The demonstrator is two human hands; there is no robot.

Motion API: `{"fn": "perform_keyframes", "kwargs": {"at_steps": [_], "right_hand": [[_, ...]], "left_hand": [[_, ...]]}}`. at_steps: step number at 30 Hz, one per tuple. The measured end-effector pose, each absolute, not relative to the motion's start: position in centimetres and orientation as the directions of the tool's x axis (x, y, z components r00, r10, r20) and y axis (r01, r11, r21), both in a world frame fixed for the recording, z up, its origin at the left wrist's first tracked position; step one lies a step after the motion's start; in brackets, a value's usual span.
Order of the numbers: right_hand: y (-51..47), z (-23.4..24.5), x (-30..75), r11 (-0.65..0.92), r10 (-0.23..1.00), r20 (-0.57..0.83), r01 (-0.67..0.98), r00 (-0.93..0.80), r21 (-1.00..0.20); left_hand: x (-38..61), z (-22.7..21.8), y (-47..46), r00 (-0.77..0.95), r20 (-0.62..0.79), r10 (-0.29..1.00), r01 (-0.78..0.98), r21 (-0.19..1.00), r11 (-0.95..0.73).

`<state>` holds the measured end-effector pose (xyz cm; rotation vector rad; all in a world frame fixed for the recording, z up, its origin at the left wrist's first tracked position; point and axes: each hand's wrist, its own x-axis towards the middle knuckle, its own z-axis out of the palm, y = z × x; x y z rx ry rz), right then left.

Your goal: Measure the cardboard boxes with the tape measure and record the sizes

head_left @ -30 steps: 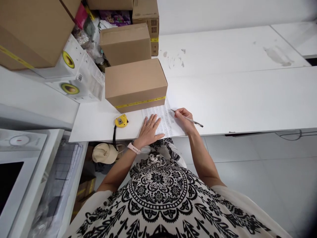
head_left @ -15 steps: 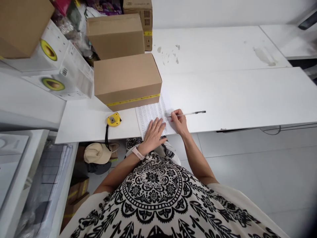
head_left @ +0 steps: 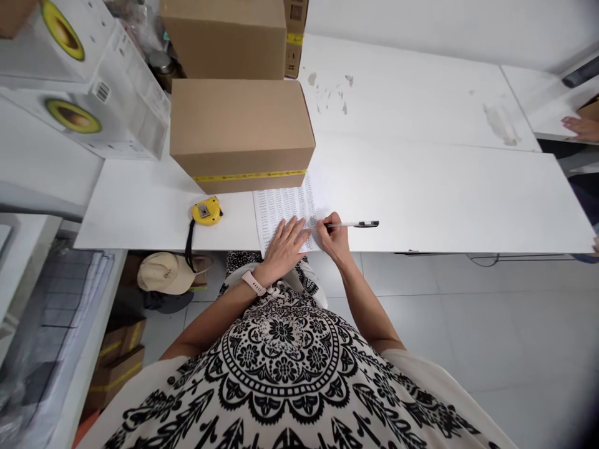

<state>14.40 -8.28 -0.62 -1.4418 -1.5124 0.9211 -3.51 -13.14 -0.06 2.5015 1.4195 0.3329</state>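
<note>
A sheet of paper covered in printed columns lies at the table's front edge, its far part tucked under or behind a cardboard box. My left hand rests flat on the sheet with its fingers spread. Beside it, at the sheet's right side, my right hand is closed around a pen, which has a clear barrel and black end pointing right. The pen's tip is hard to make out against my fingers. Left of the paper sits a yellow tape measure with a black strap.
Behind the box stands another cardboard box. White cartons with avocado pictures are stacked at the left. A beige cap is below the table edge. At far right, another person's hand shows near a box.
My view has turned and shifted slightly. The pen now lies more level in my right hand. Another person's hand has come into view at the far right. My left hand stays on the sheet.
</note>
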Motion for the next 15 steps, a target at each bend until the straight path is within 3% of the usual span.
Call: {"fn": "perform_keyframes", "kwargs": {"at_steps": [15], "right_hand": [[-8.28, -0.36, 14.36, 0.117, 0.993, 0.108, 0.433, -0.045, -0.894]], "left_hand": [[-3.55, -0.7, -13.35, 0.514, 0.107, 0.851, 0.804, 0.285, -0.522]]}}
